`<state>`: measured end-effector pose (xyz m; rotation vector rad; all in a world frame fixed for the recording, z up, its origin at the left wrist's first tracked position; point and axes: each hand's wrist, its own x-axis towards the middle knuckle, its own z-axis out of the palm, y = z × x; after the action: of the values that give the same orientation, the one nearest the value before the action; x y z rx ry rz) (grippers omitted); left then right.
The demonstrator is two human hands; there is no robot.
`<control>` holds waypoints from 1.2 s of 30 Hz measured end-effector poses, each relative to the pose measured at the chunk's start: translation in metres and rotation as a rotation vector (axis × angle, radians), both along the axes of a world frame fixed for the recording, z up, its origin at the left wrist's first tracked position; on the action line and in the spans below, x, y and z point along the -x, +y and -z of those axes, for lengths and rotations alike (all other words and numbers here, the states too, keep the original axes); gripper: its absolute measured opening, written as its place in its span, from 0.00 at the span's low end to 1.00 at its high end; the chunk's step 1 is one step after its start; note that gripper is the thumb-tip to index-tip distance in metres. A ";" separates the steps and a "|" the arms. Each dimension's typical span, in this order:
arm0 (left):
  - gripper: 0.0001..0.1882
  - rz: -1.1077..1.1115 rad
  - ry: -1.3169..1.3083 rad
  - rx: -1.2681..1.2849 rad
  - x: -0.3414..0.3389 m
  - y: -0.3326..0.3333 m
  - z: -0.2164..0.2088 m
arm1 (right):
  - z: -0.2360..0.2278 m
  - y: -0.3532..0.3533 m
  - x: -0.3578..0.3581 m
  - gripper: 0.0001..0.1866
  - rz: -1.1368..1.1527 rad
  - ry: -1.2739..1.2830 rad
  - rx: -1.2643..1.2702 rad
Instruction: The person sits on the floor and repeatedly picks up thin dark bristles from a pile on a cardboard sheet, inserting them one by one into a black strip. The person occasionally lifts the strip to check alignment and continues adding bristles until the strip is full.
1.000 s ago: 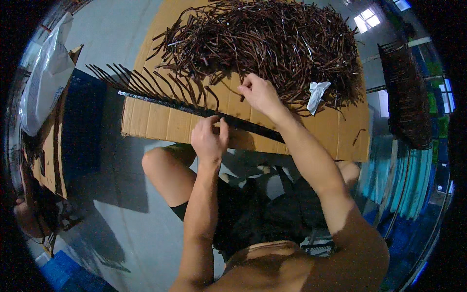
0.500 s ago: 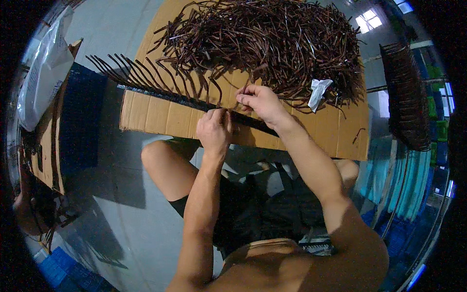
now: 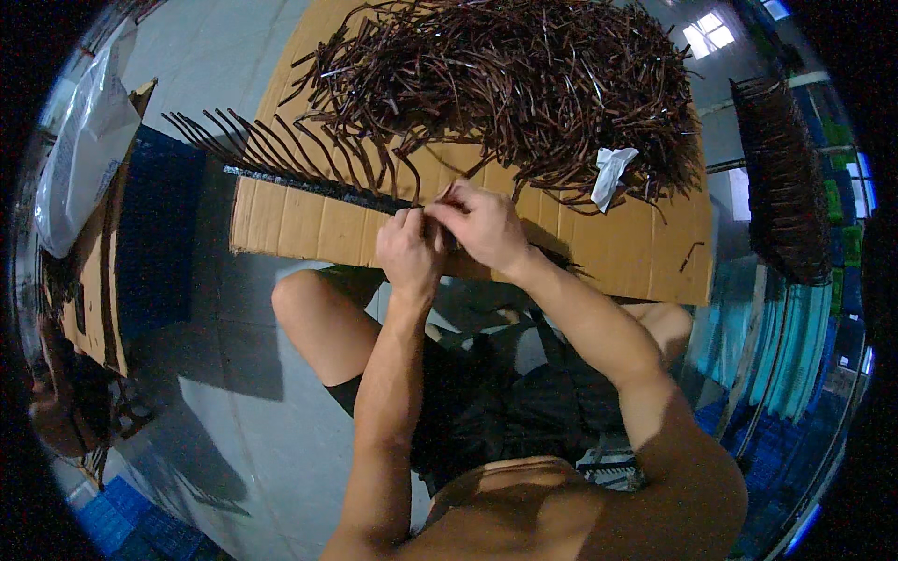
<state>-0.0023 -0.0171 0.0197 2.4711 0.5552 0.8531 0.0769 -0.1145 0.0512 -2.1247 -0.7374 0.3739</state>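
While the left hand [image 3: 409,252] was clamped on the dark bar [image 3: 318,189] across the cardboard's [image 3: 636,252] near left, the right hand [image 3: 482,227], just beside it, pinched a mostly hidden brown rod [image 3: 456,191]; the rod pile [image 3: 524,84] lay far.

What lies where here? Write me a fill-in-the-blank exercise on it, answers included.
1. Brown strips are heaped on a sheet of ____.
2. The crumpled scrap at the heap's edge is ____ in colour.
3. The hand nearer that scrap is the person's ____ one.
Missing words: cardboard; white; right.
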 end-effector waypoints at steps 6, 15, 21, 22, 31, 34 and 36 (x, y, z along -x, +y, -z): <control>0.07 -0.103 -0.061 0.014 0.005 0.012 0.002 | -0.013 0.006 -0.076 0.11 -0.269 -0.138 0.155; 0.07 0.039 -0.022 0.147 0.007 0.006 0.003 | 0.033 0.016 -0.080 0.13 -0.161 -0.364 0.188; 0.06 0.013 0.117 0.035 0.006 0.007 -0.008 | 0.016 -0.002 -0.026 0.10 -0.025 0.261 -0.149; 0.05 0.020 0.090 0.041 0.005 0.007 0.001 | 0.019 -0.004 -0.022 0.09 -0.017 0.334 -0.225; 0.06 0.065 -0.058 0.118 0.004 0.005 0.021 | 0.013 -0.001 -0.009 0.08 -0.049 0.202 -0.223; 0.06 0.078 0.017 0.174 0.005 0.003 0.022 | -0.002 -0.001 -0.006 0.11 -0.085 0.008 -0.095; 0.07 0.060 0.038 0.173 0.005 0.003 0.023 | 0.005 -0.002 -0.011 0.11 -0.190 -0.099 -0.059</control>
<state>-0.0072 -0.0142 -0.0032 2.3386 0.5416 0.7057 0.0877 -0.1165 0.0461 -2.0349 -0.9994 0.3448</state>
